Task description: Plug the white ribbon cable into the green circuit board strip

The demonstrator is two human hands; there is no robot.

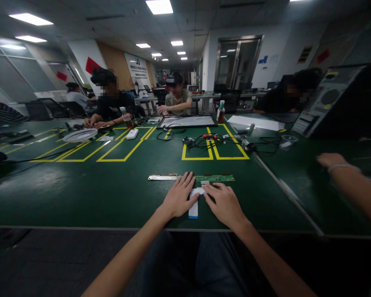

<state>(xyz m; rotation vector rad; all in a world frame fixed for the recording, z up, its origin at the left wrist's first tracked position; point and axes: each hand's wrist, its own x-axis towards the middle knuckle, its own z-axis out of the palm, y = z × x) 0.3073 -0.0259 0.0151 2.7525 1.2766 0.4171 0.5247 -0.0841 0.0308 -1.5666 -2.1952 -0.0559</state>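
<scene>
A long, narrow green circuit board point(218, 178) lies flat across the table in front of me, its left part covered by a pale strip point(163, 177). My left hand point(179, 197) rests flat with stretched fingers, the tips over the middle of the board and the thumb at a white flat ribbon cable point(193, 206). This cable has a blue end toward me and bends right near the board. My right hand point(224, 203) has its fingers apart, with the fingertips touching the cable's upper end beside the board's edge. The exact contact under these fingertips is hidden.
Yellow tape outlines point(198, 158) mark the green table point(111, 194). Beyond are black cables point(200, 142), a red-handled tool point(209, 136), a flat panel point(188, 121) and bottles point(220, 111). A computer case point(330, 99) and another person's arm point(352, 177) are at right. Several people sit around.
</scene>
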